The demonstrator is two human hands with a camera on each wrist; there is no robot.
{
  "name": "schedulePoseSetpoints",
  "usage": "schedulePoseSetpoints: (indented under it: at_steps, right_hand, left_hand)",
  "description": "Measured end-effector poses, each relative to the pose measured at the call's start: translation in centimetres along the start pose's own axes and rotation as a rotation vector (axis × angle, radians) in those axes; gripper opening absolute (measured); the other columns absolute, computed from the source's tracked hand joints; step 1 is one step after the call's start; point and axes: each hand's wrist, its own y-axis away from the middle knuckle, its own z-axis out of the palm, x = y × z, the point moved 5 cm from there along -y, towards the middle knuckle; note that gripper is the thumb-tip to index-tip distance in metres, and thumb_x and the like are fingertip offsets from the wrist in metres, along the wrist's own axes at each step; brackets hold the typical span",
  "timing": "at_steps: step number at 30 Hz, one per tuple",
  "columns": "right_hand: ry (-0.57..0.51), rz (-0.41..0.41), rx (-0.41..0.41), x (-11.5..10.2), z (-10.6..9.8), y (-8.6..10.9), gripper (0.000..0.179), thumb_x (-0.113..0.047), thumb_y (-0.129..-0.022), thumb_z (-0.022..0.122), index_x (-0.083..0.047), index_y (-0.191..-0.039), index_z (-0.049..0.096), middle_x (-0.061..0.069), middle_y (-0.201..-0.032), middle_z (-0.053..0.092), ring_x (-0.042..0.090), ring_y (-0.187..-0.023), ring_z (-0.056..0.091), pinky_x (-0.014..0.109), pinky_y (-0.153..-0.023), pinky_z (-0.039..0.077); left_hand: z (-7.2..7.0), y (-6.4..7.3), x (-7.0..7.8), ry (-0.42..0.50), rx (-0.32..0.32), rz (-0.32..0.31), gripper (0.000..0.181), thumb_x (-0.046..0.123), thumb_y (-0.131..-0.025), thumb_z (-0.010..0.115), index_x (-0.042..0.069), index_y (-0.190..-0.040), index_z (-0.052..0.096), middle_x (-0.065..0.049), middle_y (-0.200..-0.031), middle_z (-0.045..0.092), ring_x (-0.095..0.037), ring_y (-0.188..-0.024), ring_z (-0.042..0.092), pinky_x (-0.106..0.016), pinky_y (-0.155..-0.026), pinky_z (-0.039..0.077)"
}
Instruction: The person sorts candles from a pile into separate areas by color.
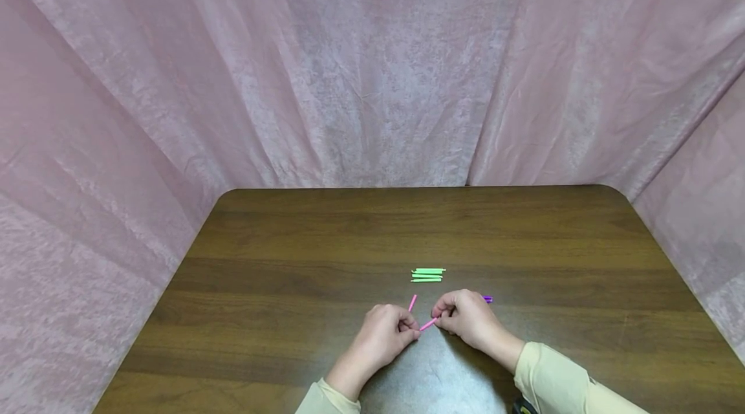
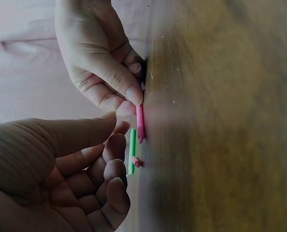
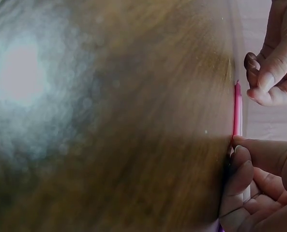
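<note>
My right hand (image 1: 468, 320) pinches a thin pink candle (image 1: 428, 324) between thumb and fingertips, low over the wooden table. The candle's free end points to my left hand (image 1: 385, 336), whose thumb and loosely bent fingers are right by that tip. Seen from the left wrist, the left fingers stand apart from the held pink candle (image 2: 140, 123) with nothing between them. A second pink candle (image 1: 412, 302) lies just beyond the left hand, partly hidden by it. Purple candles (image 1: 487, 299) show behind the right hand, mostly covered.
Several light green candles (image 1: 427, 275) lie side by side on the table (image 1: 279, 259), farther out than both hands. Pink curtains (image 1: 372, 65) hang behind the table's far edge and along its sides.
</note>
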Motion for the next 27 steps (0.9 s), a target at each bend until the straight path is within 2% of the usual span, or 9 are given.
schedulePoseSetpoints:
  at_steps: [8,21,27]
  right_hand:
    - [0.033,-0.040,-0.004,-0.08,-0.02,0.01,0.015,-0.001,-0.070,0.077,-0.014,-0.072,0.070,-0.013,-0.061,0.056,-0.003,-0.057,0.046,0.022,-0.056,0.040]
    - [0.064,-0.053,-0.034,-0.21,0.08,0.00,0.014,-0.007,-0.073,0.079,-0.016,-0.070,0.069,-0.015,-0.061,0.056,-0.003,-0.058,0.046,0.023,-0.058,0.040]
    - [0.035,-0.043,-0.035,-0.12,0.03,0.09,0.011,-0.008,-0.076,0.077,-0.016,-0.072,0.070,-0.014,-0.064,0.059,-0.002,-0.061,0.048,0.023,-0.060,0.042]
  left_hand:
    - [0.00,-0.10,-0.07,0.000,-0.003,0.001,0.010,0.013,-0.078,0.078,0.017,-0.071,0.072,0.018,-0.058,0.054,0.005,-0.057,0.044,-0.017,-0.058,0.037]
    - [-0.03,-0.17,-0.16,-0.001,0.001,0.000,0.010,0.013,-0.078,0.077,0.017,-0.071,0.072,0.018,-0.058,0.055,0.005,-0.057,0.045,-0.017,-0.059,0.038]
    - [-0.09,-0.15,-0.14,-0.016,0.013,0.011,0.010,0.013,-0.078,0.078,0.017,-0.070,0.072,0.018,-0.057,0.054,0.004,-0.056,0.044,-0.017,-0.058,0.037]
